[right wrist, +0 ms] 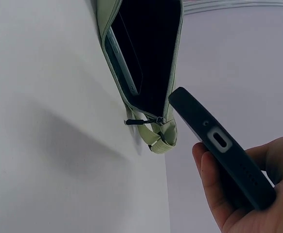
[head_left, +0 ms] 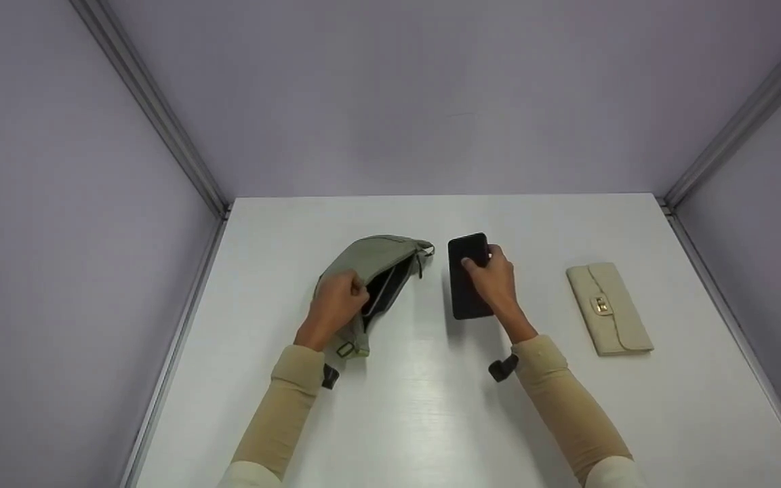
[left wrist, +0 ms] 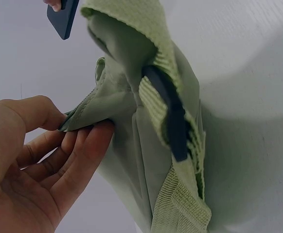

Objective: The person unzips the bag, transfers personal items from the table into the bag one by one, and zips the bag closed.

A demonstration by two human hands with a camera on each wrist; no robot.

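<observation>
A sage-green fabric pouch (head_left: 370,271) lies on the white table (head_left: 431,407), its zip open. My left hand (head_left: 336,301) pinches the pouch's upper edge (left wrist: 83,116) between thumb and fingers, holding the mouth apart. Inside the pouch (right wrist: 146,48) a flat device (right wrist: 124,68) with a grey rim shows. My right hand (head_left: 492,281) grips a black phone (head_left: 468,274) just right of the pouch. In the right wrist view the phone (right wrist: 219,145) is lifted off the table, its bottom end towards the pouch's mouth. A corner of the phone (left wrist: 63,17) shows in the left wrist view.
A cream clasp wallet (head_left: 609,308) lies on the table to the right of my right hand. Plain lilac walls enclose the table at the back and on both sides. The pouch's zip pull (right wrist: 141,121) hangs at its end.
</observation>
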